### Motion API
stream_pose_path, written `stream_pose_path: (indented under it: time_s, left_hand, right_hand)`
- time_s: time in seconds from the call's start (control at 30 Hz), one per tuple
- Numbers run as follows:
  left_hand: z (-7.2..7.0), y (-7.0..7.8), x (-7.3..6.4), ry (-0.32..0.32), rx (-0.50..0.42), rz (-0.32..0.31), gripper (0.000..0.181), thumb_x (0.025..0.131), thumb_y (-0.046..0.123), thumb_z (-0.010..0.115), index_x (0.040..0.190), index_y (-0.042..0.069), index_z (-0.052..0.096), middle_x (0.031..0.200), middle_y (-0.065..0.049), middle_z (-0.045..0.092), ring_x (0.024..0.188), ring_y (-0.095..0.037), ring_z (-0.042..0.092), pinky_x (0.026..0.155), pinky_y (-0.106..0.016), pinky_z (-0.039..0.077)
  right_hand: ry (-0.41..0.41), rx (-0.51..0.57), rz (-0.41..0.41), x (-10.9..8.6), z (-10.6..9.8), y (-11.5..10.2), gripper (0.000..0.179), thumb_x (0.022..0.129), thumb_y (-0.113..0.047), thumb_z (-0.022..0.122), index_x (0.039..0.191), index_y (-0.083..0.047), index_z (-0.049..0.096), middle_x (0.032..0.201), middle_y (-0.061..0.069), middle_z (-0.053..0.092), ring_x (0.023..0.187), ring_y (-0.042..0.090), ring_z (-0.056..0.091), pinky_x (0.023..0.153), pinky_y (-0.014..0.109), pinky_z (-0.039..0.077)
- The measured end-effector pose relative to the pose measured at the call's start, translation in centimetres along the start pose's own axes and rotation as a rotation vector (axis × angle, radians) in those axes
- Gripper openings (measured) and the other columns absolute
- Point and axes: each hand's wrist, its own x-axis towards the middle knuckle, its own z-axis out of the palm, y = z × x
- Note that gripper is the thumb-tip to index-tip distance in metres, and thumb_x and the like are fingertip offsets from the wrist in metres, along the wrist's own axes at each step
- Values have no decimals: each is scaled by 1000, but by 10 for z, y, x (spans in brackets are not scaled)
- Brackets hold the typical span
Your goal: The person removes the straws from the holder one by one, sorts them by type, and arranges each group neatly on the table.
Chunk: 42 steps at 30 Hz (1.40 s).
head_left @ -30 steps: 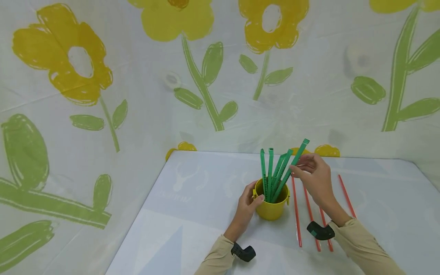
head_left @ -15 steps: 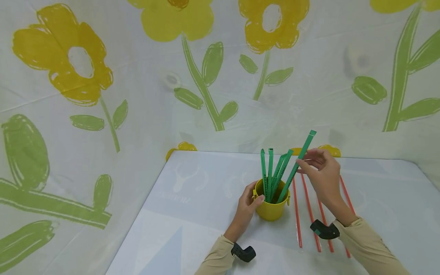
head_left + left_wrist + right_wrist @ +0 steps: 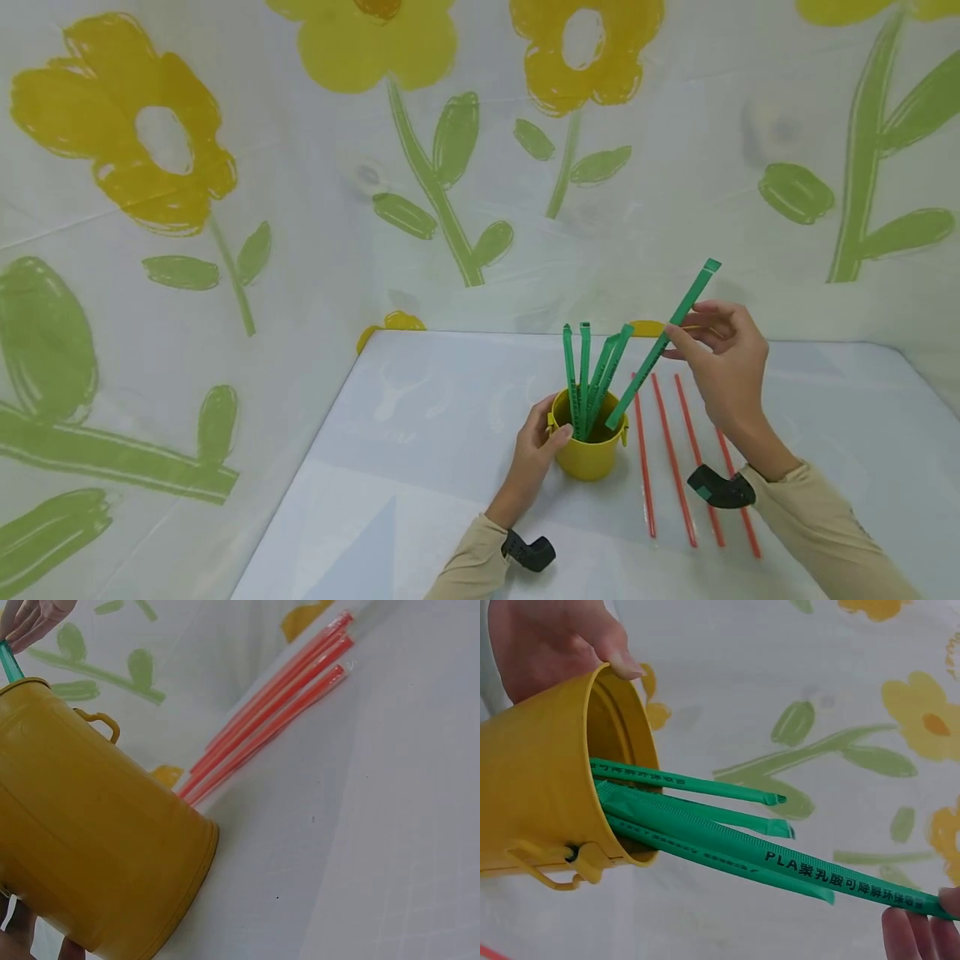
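A small yellow bucket [image 3: 587,462] with side handles stands on the table. My left hand [image 3: 534,450] grips its left side, thumb at the rim. Several green paper-wrapped straws [image 3: 584,367] lean inside the bucket. With thumb and fingers my right hand [image 3: 723,362] pinches another green wrapped straw [image 3: 693,293] by its upper part, slanted up to the right. The lower end of that straw is at the bucket's right rim, and printed lettering on its wrapper [image 3: 810,868] shows in the right wrist view. In the left wrist view the bucket wall [image 3: 90,825] hides most of the straws.
Several red straws [image 3: 672,458] in clear wrappers lie side by side on the white table [image 3: 390,467], right of the bucket and partly under my right forearm. A cloth with printed flowers [image 3: 300,167] hangs behind and to the left of the table.
My right hand has moved up and to the right, drawing the pinched green straw away from the others and mostly out of the bucket. The left hand keeps holding the bucket in place.
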Motion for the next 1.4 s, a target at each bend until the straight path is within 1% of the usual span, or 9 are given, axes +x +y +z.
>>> stream_pose_path:
  time_s: [0.17,0.27,0.43,0.6,0.7,0.87,1.13,1.33,1.4]
  left_hand:
    - [1,21,-1,-28,-7,9,51,96,19,52,143,8,35,143,-7,41,128,-23,41,101,-28,38]
    - [2,32,-3,-41,-4,-2,53,96,20,52,143,5,33,144,-9,40,129,-24,41,101,-27,38]
    - [2,35,-4,-42,0,-14,52,96,19,51,143,5,34,143,-9,40,129,-24,41,101,-27,38]
    - [2,31,-4,-28,0,-1,51,96,19,52,142,5,35,142,-10,41,127,-26,42,100,-26,39]
    - [1,19,-2,-19,-8,1,50,96,19,52,142,7,36,142,-9,42,127,-26,43,100,-27,39]
    - [-2,-1,1,-17,-6,-9,49,96,21,51,143,16,36,143,-2,41,127,-20,42,101,-28,38]
    - [-3,-3,1,-22,-23,0,49,96,24,52,142,18,37,143,1,41,128,-18,42,102,-29,37]
    - [0,25,-4,-50,-21,-22,53,96,21,51,144,8,33,145,-5,39,129,-19,40,103,-28,37]
    - [1,30,-5,-55,-18,-22,54,96,21,51,144,6,32,145,-6,39,129,-20,40,103,-28,36]
  right_hand:
    - [13,-5,-29,5,-3,-8,32,80,10,67,108,4,54,92,14,62,73,18,64,58,26,54]
    - [24,22,-35,7,-5,-11,32,78,12,67,107,4,55,91,13,63,72,18,64,58,26,54]
    - [32,80,-54,10,-10,-16,32,78,13,67,107,6,56,91,14,63,71,18,64,57,25,54]
    - [32,51,-73,12,-17,-20,31,79,13,66,107,7,57,91,14,62,71,17,64,57,24,54]
    - [42,22,-81,14,-22,-22,30,79,12,66,107,7,57,92,13,63,71,16,64,57,23,53]
    - [66,15,-69,16,-31,-23,30,78,13,67,107,8,58,93,13,64,71,16,64,55,22,53]
    - [119,-92,13,19,-48,-25,31,78,10,68,106,2,60,93,10,63,72,13,64,55,20,52]
    - [143,-224,67,20,-62,-26,29,80,7,68,107,-3,61,92,4,63,72,7,64,56,16,51]
    - [140,-229,80,20,-67,-25,29,80,6,68,106,-4,61,92,3,63,72,6,64,56,16,51]
